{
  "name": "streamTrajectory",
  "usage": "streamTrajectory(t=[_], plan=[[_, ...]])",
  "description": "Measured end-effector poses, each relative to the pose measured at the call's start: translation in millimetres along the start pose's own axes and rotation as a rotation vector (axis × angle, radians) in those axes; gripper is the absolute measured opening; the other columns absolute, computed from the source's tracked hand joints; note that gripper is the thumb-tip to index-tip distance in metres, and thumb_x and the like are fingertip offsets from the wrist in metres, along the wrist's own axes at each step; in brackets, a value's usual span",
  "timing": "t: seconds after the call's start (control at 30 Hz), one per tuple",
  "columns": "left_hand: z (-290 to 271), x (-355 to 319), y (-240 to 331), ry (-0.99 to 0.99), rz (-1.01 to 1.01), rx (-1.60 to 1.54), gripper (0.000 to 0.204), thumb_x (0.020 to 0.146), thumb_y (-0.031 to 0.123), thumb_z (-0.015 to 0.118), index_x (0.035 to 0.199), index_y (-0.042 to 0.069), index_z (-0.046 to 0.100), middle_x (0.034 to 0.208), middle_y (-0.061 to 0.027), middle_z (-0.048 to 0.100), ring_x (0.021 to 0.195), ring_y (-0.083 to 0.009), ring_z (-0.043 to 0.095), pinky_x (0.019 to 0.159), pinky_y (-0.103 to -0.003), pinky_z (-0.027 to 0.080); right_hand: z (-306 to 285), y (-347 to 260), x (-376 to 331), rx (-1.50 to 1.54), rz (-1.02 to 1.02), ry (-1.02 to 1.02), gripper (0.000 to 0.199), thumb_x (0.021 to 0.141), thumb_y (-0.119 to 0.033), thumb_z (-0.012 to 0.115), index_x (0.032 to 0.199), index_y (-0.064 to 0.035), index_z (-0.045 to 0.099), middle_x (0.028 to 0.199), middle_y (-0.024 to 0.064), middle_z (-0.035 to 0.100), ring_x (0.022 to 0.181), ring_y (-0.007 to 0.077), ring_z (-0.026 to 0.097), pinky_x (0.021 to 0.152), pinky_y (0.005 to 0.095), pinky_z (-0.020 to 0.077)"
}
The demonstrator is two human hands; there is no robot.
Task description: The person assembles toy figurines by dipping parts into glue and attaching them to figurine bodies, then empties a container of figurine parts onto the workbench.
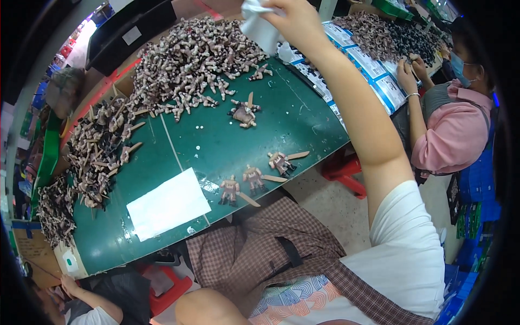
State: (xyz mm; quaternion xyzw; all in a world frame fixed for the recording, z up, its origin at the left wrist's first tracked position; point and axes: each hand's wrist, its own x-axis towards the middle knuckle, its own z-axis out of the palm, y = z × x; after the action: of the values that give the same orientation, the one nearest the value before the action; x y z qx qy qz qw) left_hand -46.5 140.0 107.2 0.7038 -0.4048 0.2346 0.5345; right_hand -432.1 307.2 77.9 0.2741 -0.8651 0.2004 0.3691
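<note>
My right hand (297, 20) is raised over the far edge of the table, its fingers closed on a crumpled white sheet (260, 24); I cannot tell if it is cloth or thin plastic. Beneath it spreads a large heap of small toy figures (189, 59). Three toy figures with tan blade-shaped pieces lie in a row by the near edge, the middle one (253, 179) between the others. Another toy figure (244, 115) lies apart farther back. Of my left arm only a bare part shows at the bottom; the left hand is out of view.
A white paper sheet (169, 205) lies on the green table (189, 130). More figures with blades (100, 146) pile up at the left. A black bin (130, 35) stands behind. Co-workers sit at the right (449, 124) and lower left. Red stools (344, 173) stand below.
</note>
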Motion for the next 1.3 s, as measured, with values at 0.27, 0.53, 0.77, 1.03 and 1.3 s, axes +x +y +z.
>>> streamTrajectory(t=[0.27, 0.53, 0.77, 1.03, 1.3], plan=[[15, 67, -69, 0.103, 1.185, -0.159, 0.048, 0.100, 0.030, 0.048, 0.139, 0.001, 0.047, 0.143, -0.0191, 0.047, 0.139, -0.0323, 0.037, 0.115, -0.049, 0.027, 47, 1, 76, 0.107, 0.281, -0.006, 0.042, 0.081, -0.025, 0.067, 0.118, -0.0065, 0.064, 0.109, 0.0232, 0.063, 0.109, 0.0384, 0.059, 0.094, 0.0440, 0.0475], [41, 103, -63, 0.206, 1.801, -0.544, 0.045, 0.100, 0.032, 0.046, 0.136, 0.005, 0.051, 0.139, -0.0161, 0.051, 0.138, -0.0267, 0.038, 0.113, -0.046, 0.031, -7, -69, -70, 0.385, -0.156, -0.777, 0.038, 0.084, -0.024, 0.072, 0.117, -0.0058, 0.065, 0.122, 0.0133, 0.060, 0.118, 0.0306, 0.054, 0.101, 0.0400, 0.0438], [52, 63, -68, -0.058, 1.227, -1.648, 0.045, 0.102, 0.030, 0.041, 0.139, 0.004, 0.048, 0.143, -0.0153, 0.047, 0.139, -0.0286, 0.036, 0.115, -0.049, 0.028, 1, -75, -132, 0.022, -0.405, -0.528, 0.046, 0.087, -0.026, 0.068, 0.131, -0.0164, 0.058, 0.142, 0.0068, 0.051, 0.136, 0.0282, 0.041, 0.110, 0.0414, 0.0379], [42, 22, -92, -0.377, 0.077, -2.566, 0.045, 0.104, 0.026, 0.035, 0.142, 0.003, 0.044, 0.148, -0.0145, 0.043, 0.140, -0.0308, 0.034, 0.117, -0.054, 0.024, 37, -46, -112, -0.156, -0.543, -0.343, 0.031, 0.089, -0.029, 0.065, 0.117, -0.0164, 0.064, 0.114, 0.0063, 0.067, 0.107, 0.0244, 0.064, 0.091, 0.0367, 0.0514], [36, 33, -59, -0.190, 0.403, -1.922, 0.051, 0.104, 0.032, 0.034, 0.147, 0.004, 0.035, 0.154, -0.0143, 0.033, 0.144, -0.0309, 0.028, 0.118, -0.053, 0.019, -27, -48, -81, 0.624, 0.181, -0.535, 0.022, 0.097, -0.023, 0.051, 0.110, -0.0072, 0.058, 0.083, 0.0005, 0.059, 0.072, 0.0085, 0.053, 0.064, 0.0254, 0.0458]])
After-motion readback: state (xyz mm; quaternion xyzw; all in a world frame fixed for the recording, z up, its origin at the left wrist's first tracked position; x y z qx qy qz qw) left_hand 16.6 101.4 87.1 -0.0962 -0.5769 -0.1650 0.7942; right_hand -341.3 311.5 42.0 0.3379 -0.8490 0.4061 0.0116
